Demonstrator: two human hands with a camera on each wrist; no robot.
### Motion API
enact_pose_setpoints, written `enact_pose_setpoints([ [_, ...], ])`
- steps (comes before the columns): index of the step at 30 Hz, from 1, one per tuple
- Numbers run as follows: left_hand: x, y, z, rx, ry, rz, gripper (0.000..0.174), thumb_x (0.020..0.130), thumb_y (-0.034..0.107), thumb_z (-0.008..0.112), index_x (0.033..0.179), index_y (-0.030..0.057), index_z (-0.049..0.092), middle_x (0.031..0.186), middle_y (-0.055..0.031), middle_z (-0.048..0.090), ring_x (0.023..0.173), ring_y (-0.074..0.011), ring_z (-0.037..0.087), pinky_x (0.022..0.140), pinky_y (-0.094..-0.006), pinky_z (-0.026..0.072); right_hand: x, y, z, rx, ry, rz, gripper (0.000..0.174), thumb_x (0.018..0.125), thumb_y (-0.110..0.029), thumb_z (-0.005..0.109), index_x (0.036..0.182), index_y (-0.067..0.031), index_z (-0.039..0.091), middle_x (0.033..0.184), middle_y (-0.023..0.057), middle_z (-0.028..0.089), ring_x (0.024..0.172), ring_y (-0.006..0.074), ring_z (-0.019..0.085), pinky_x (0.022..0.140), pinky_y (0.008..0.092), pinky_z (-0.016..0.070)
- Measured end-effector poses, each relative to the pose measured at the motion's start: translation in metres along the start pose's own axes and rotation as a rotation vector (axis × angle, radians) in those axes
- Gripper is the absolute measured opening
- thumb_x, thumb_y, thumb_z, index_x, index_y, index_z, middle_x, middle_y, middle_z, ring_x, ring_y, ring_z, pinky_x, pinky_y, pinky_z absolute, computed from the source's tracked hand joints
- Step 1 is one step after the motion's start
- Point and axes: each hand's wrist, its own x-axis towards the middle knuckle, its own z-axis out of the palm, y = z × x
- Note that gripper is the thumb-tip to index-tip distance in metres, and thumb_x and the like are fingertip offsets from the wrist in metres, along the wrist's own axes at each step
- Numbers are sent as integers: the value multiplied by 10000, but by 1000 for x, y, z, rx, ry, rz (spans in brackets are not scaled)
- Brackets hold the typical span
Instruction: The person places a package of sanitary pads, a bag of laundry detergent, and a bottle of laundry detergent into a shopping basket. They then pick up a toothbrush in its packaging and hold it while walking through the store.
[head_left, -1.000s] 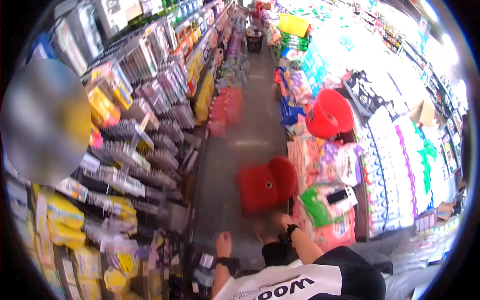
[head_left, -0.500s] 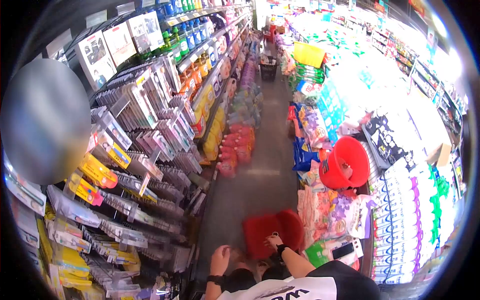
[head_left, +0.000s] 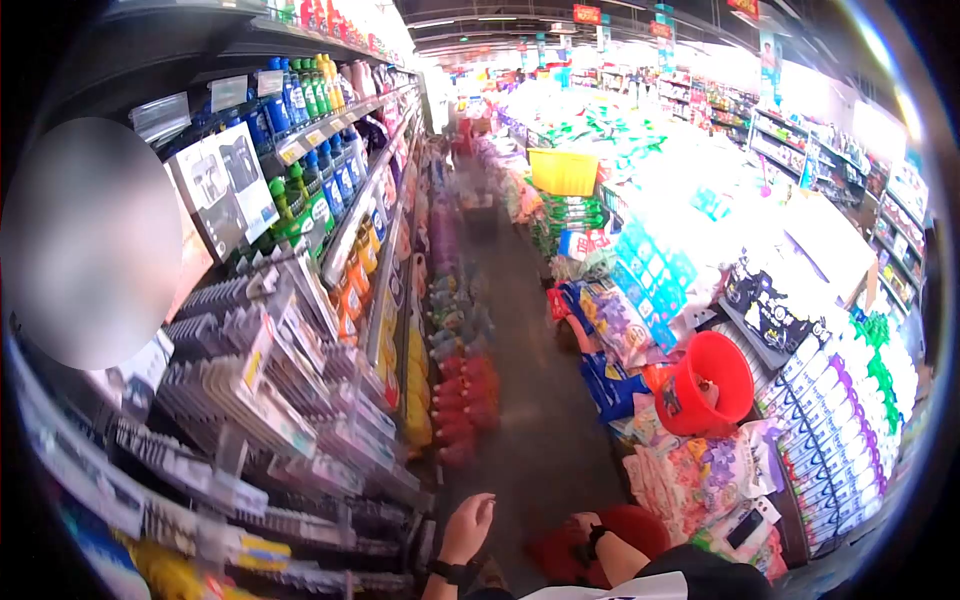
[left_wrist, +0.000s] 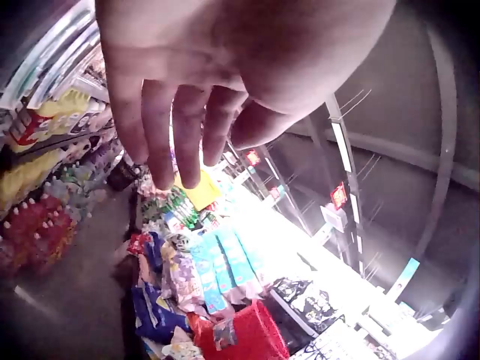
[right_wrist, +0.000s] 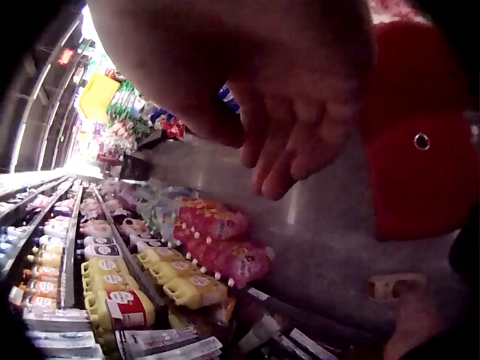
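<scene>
My left hand (head_left: 467, 530) hovers over the aisle floor beside the left-hand shelves, holding nothing. In the left wrist view its fingers (left_wrist: 187, 135) hang loosely bent in the air. My right hand (head_left: 585, 525) is low at the bottom of the head view, overlapping a red seat-like piece (head_left: 642, 535). The right wrist view shows that hand (right_wrist: 300, 97) relaxed with nothing in it, and the red piece (right_wrist: 416, 187), with a metal-ringed hole, beside it. A dark band circles each wrist.
Hanging packets (head_left: 240, 390) and shelves of bottles line the left. Pink bottles (head_left: 465, 400) stand along the aisle floor (head_left: 545, 400). On the right are a red bucket (head_left: 735, 375), bagged goods, a phone-like dark object (head_left: 745, 529) and a yellow tub (head_left: 563, 172). A foot in a sandal (right_wrist: 397, 286) shows below.
The head view has tilted up, so the shelves, bucket and red piece sit lower in it. My right hand has gone from beside the red piece to over it. Both hands stay empty.
</scene>
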Motion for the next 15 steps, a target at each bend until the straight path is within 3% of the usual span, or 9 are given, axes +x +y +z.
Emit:
enact_pose_setpoints([
  [1, 11, 0, -10, -28, 3, -3, 163, 832, 121, 493, 945, 20, 552, 887, -135, 595, 836, -270, 582, 714, -313, 455, -17, -19, 12, 55, -4, 66, 217, 831, -148, 419, 964, -4, 512, 912, 175, 561, 849, 300, 563, 680, 436, 469],
  [3, 39, -9, -23, -69, -10, 11, 160, 835, 118, 488, 944, 21, 553, 883, -133, 600, 837, -261, 587, 716, -308, 457, -37, -59, 51, 143, 98, 0, 166, 820, -129, 439, 916, -22, 522, 883, 161, 561, 825, 295, 565, 655, 444, 465],
  [6, 85, -32, -3, -290, -31, -22, 176, 853, 127, 471, 958, 12, 554, 865, -121, 619, 827, -219, 602, 736, -286, 457, -41, -81, 49, 230, 289, -23, 156, 820, -115, 445, 912, -20, 528, 871, 162, 563, 820, 289, 572, 667, 409, 470],
  [11, 154, 2, 31, -394, -234, 128, 196, 862, 131, 462, 988, 9, 548, 886, -106, 616, 851, -185, 595, 743, -270, 450, 7, -99, 34, -728, 174, -587, 176, 749, -106, 499, 889, -49, 590, 858, 122, 586, 823, 257, 575, 713, 309, 461],
  [12, 163, 5, 36, -420, -294, 104, 219, 876, 161, 453, 1006, 7, 538, 910, -95, 606, 863, -168, 582, 757, -264, 447, 19, -105, 37, -716, 188, -597, 176, 749, -106, 499, 889, -49, 590, 858, 122, 586, 823, 257, 575, 713, 309, 461],
  [14, 177, 5, 42, -427, -365, 69, 246, 886, 194, 453, 1025, 5, 528, 930, -83, 600, 865, -146, 572, 766, -257, 443, 20, -129, 57, 407, 223, -206, 180, 727, -137, 514, 871, -95, 613, 875, 83, 595, 822, 244, 569, 703, 301, 462],
  [15, 186, -1, 45, -423, -367, 70, 246, 886, 194, 453, 1025, 5, 528, 930, -83, 600, 865, -146, 572, 766, -257, 443, 30, -135, 53, 412, 221, -206, 180, 727, -137, 514, 871, -95, 613, 875, 83, 595, 822, 244, 569, 703, 301, 462],
])
